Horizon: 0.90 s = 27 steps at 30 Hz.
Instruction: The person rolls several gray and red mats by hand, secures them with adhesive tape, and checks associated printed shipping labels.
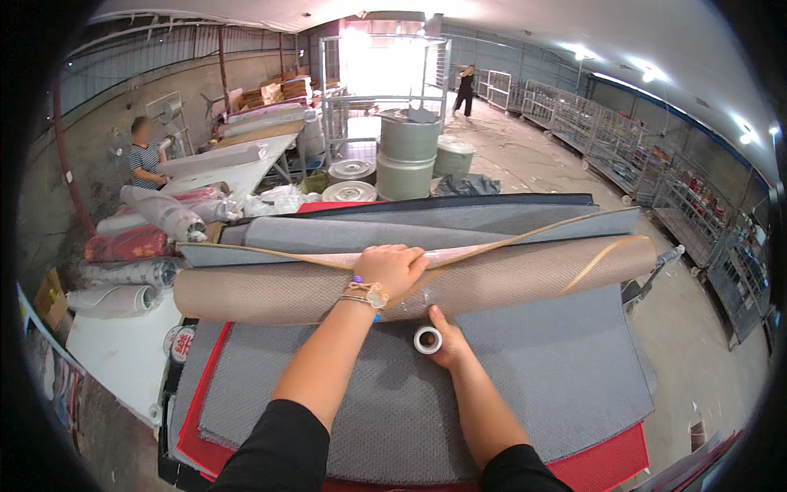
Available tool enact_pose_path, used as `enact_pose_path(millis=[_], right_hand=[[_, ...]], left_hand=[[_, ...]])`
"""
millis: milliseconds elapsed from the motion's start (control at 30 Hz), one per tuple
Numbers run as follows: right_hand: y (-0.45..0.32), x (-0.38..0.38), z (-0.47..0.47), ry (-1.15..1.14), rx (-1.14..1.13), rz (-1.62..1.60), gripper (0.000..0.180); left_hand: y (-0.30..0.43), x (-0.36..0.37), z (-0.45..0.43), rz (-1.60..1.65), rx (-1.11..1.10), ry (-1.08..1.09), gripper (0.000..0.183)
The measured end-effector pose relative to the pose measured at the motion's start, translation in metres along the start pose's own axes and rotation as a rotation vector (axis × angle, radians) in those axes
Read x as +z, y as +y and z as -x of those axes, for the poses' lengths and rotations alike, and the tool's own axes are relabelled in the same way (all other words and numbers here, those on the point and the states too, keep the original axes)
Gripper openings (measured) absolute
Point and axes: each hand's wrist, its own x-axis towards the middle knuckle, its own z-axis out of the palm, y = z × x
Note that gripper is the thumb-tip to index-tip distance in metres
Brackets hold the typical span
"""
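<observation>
A rolled tan textured mat (258,294) with a yellowish edge binding lies crosswise before me. My left hand (388,269) rests on top of the roll, fingers over its far side near the loose bound edge. Just below the roll, my right hand (447,340) holds a roll of clear tape (427,340) by its side, its white-rimmed core facing me. A shiny clear strip shows on the mat between my hands. Beneath lie stacked grey mats (393,406) and red mats (605,458). What my left fingertips touch is partly hidden.
Plastic-wrapped rolls (163,212) lie on a white table (123,357) at left. A person in a striped shirt (146,157) stands beyond them; another person (465,91) is farther off. Metal drums (406,154) stand ahead, and wire cage carts (609,147) line the right side.
</observation>
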Motion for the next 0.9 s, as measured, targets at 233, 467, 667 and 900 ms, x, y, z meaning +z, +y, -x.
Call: enact_pose_path(millis=[233, 467, 667, 900], right_hand=[[0.02, -0.008, 0.117, 0.009, -0.286, 0.776, 0.071], [0.048, 0.035, 0.299, -0.174, -0.019, 0.878, 0.053], [0.054, 0.036, 0.303, -0.188, 0.046, 0.786, 0.054], [0.055, 0.026, 0.242, 0.107, -0.027, 0.762, 0.048]], left_hand=[[0.075, -0.093, 0.075, -0.062, 0.13, -0.059, 0.036], [0.143, -0.173, 0.209, -0.028, 0.35, -0.268, 0.044], [0.129, -0.137, 0.219, -0.167, 0.357, -0.422, 0.069], [0.088, -0.085, 0.181, -0.232, 0.305, -0.114, 0.075]])
